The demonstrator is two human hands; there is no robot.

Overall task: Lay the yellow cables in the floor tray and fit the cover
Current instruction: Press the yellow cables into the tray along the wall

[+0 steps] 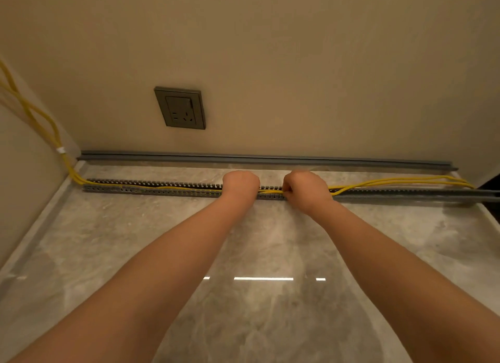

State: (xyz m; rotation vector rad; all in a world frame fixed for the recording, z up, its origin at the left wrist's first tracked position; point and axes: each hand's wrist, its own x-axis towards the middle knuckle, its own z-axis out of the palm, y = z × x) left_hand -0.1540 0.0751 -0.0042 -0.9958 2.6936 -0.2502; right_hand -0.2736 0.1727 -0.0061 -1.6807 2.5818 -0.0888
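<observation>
while both hands press at the tray, half the cable run lies outside it

where the slotted grey floor tray (151, 190) runs along the marble floor (243, 254) a little out from the wall (270, 65), both bare arms reach forward to its middle. the left hand (240, 183) is curled down over the tray with the knuckles up; its fingers are hidden beneath the hand, so i cannot tell whether they grip the cables or only press on them. the right hand (306, 190) sits just beside it, fingers clenched, the thumb side pinching the yellow cables (392, 181) at the tray's opening. a short stretch of yellow shows inside the tray between the two hands.

to the left of the hands the cables lie in the tray's channel, then leave its left end, bend up at the corner and climb the side wall, bound there by a small white tie (60, 150). to the right of the hands they rise out of the tray and run on the floor behind it, between tray and wall, towards the right edge of view.

a long grey cover strip (270, 159) lies on the floor against the foot of the wall, apart from the tray. above it a dark wall socket (180, 107) is set in the wall.
</observation>
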